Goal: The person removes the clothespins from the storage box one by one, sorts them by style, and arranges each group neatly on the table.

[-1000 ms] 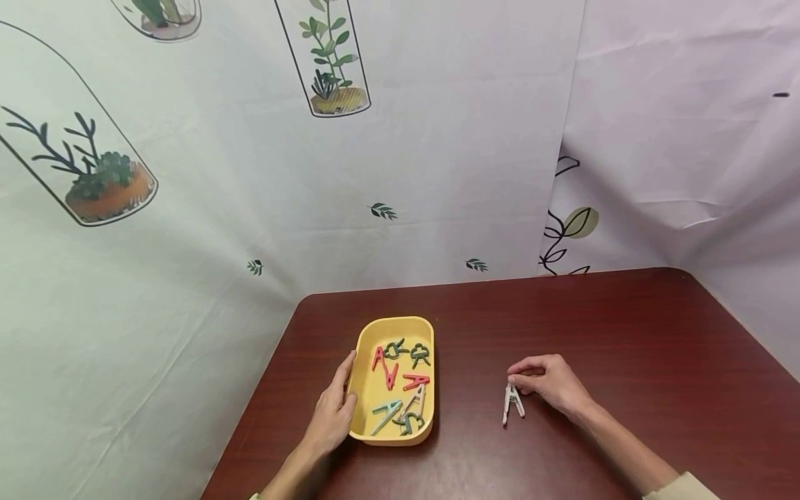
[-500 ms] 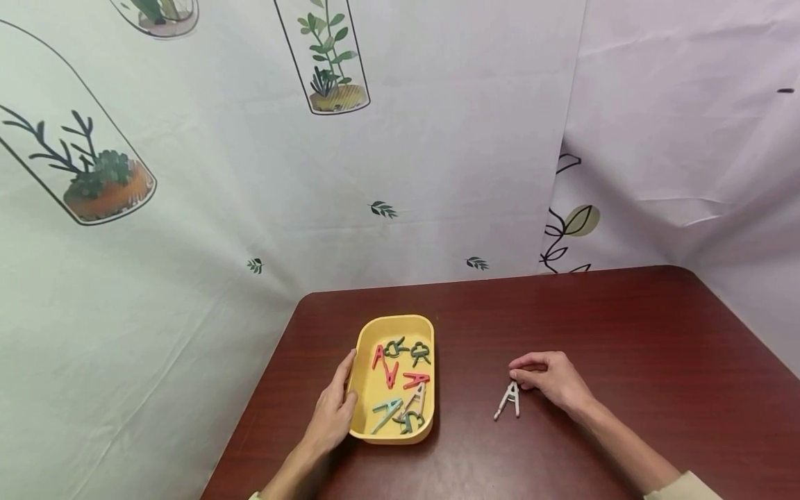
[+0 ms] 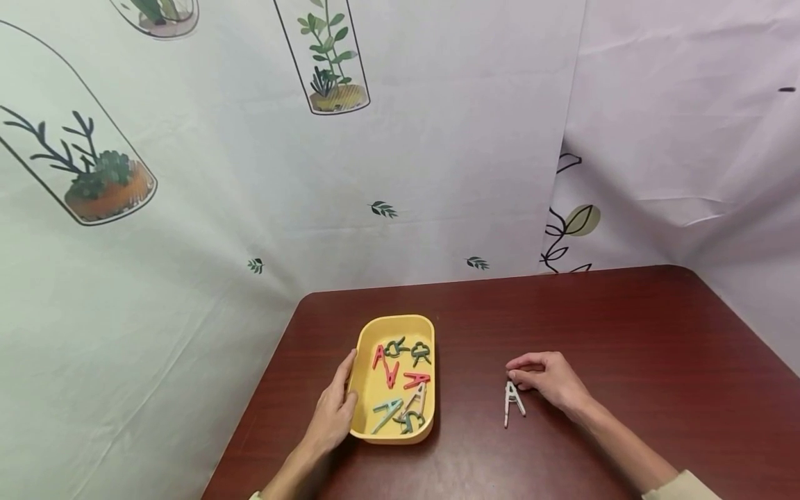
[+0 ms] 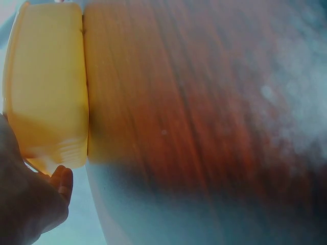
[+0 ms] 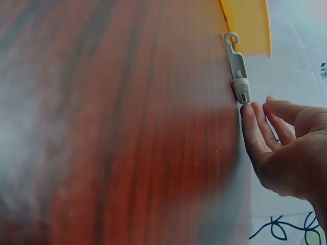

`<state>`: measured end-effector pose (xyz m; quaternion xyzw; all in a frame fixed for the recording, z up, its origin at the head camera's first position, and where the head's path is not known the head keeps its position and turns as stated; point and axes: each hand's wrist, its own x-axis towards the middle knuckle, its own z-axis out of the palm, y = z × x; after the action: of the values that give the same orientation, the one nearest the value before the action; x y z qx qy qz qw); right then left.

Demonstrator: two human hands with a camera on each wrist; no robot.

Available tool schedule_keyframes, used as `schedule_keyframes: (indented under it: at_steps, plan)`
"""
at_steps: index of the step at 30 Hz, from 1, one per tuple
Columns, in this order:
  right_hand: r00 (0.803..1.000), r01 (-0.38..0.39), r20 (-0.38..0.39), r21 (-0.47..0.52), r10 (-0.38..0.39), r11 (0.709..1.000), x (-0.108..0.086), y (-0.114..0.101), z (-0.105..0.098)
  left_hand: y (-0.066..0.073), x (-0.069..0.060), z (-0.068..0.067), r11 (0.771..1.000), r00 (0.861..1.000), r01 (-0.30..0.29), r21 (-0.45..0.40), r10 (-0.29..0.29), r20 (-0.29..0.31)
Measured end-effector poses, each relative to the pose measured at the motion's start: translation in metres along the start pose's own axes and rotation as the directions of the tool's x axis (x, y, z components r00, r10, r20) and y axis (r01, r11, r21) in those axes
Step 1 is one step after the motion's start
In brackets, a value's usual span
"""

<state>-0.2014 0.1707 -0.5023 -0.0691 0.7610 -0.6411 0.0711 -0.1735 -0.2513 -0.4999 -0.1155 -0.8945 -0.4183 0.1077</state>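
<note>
My left hand (image 3: 331,413) holds the left side of a yellow plastic tray (image 3: 354,417); in the left wrist view, its fingertips meet the corner of the tray (image 4: 48,87). My right hand (image 3: 553,380) pinches the top end of a white clothespin (image 3: 513,397), whose two legs point toward the front of the table. The right wrist view shows the clothespin (image 5: 238,69) edge-on at the fingertips, with a hook at its far end. Inside the tray lie red clothespins (image 3: 391,375), dark green clips (image 3: 420,353), a teal clothespin (image 3: 389,414) and a pale clothespin (image 3: 416,399).
The dark red-brown table (image 3: 475,333) has a glossy top and rounded far corners. Behind it hangs a white cloth (image 3: 437,153) printed with plants, which also covers both sides. Bare tabletop lies between the tray and my right hand.
The clothespin's legs swing to the left and then back at my right fingertips, while that hand shifts only slightly. My left hand and the tray stay in place.
</note>
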Motion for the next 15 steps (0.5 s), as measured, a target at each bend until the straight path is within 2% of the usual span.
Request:
schedule_keyframes:
  at_steps: [2, 9, 15]
  plan:
    - [1.0, 0.006, -0.007, -0.002, -0.006, 1.0, 0.0, 0.0, 0.001, 0.0, 0.0, 0.0, 1.0, 1.0, -0.002, 0.003, 0.002, -0.001]
    - [0.991, 0.017, -0.129, -0.048, -0.023, 0.999, 0.005, -0.008, 0.004, 0.001, 0.0, 0.0, 1.0, 1.0, -0.002, 0.012, 0.002, -0.002]
    - [0.982, 0.111, -0.152, -0.029, -0.114, 0.993, 0.015, -0.014, 0.01, 0.002, 0.001, 0.0, 1.0, 1.0, -0.008, 0.019, 0.008, -0.004]
